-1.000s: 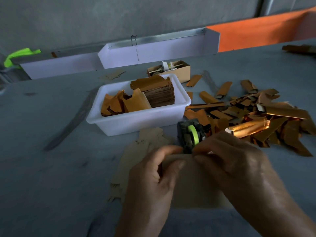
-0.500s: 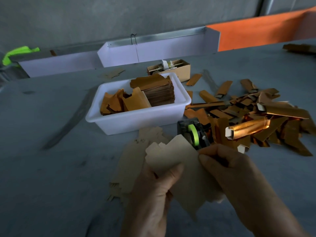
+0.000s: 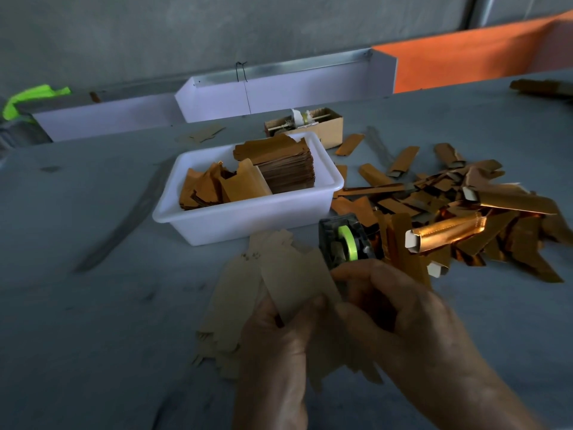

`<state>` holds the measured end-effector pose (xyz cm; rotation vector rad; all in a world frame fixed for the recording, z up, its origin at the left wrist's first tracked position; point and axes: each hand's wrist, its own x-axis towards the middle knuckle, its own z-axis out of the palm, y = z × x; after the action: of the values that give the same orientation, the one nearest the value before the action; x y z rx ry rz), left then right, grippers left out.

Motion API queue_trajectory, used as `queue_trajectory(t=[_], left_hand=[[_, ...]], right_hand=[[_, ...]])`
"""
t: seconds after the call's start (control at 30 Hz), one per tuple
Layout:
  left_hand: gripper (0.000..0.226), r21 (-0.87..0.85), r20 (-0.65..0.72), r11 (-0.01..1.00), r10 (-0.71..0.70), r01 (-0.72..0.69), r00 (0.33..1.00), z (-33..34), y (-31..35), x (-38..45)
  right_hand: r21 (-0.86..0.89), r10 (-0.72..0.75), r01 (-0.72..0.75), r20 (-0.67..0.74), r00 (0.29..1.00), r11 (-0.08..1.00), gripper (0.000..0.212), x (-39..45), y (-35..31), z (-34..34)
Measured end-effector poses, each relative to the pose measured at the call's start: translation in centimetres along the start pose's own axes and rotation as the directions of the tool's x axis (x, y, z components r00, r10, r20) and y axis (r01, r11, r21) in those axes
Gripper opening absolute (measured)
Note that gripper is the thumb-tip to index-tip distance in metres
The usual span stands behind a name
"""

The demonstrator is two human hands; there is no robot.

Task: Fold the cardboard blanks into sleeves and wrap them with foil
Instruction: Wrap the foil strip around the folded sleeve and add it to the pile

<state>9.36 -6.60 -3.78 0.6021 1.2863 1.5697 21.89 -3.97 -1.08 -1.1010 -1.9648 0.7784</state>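
A tan cardboard blank is lifted off the table in both hands, tilted with its top to the upper left. My left hand pinches its lower left part with thumb on top. My right hand curls its fingers round the blank's right edge. More loose blanks lie flat under and left of the hands. A white tub behind holds a stack of blanks and foil pieces. A pile of copper foil-wrapped sleeves lies to the right.
A black tape dispenser with a green roll stands just beyond my right fingers. A small open cardboard box sits behind the tub. White trays and an orange panel line the far edge of the grey table.
The blank lay flat under both hands a second ago. It has been lifted, turned and tilted toward the upper left, with my right fingers now wrapped round its right side.
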Motion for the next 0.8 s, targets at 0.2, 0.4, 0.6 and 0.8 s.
queue_trajectory(t=[0.2,0.4,0.6,0.8], left_hand=[[0.026,-0.01,0.094,0.999,-0.046,0.047,0.995,-0.1,0.8,-0.3],[0.015,0.116,0.189,0.993,-0.005,-0.017,0.982,-0.6,1.3,-0.3],[0.017,0.223,0.24,0.972,0.017,-0.073,0.971,-1.4,1.6,-0.1],[0.024,0.314,0.332,0.946,-0.032,-0.078,0.943,-1.6,2.1,-0.3]], right_hand=[[0.069,-0.051,0.048,0.033,0.998,0.996,0.031,-0.4,-0.1,1.6],[0.006,-0.034,0.034,-0.007,0.999,0.999,0.038,-0.2,0.5,1.9],[0.094,0.19,-0.178,-0.153,0.97,0.98,0.018,-0.1,0.6,1.0],[0.439,0.377,-0.375,0.087,0.922,0.816,0.003,0.3,0.7,1.0]])
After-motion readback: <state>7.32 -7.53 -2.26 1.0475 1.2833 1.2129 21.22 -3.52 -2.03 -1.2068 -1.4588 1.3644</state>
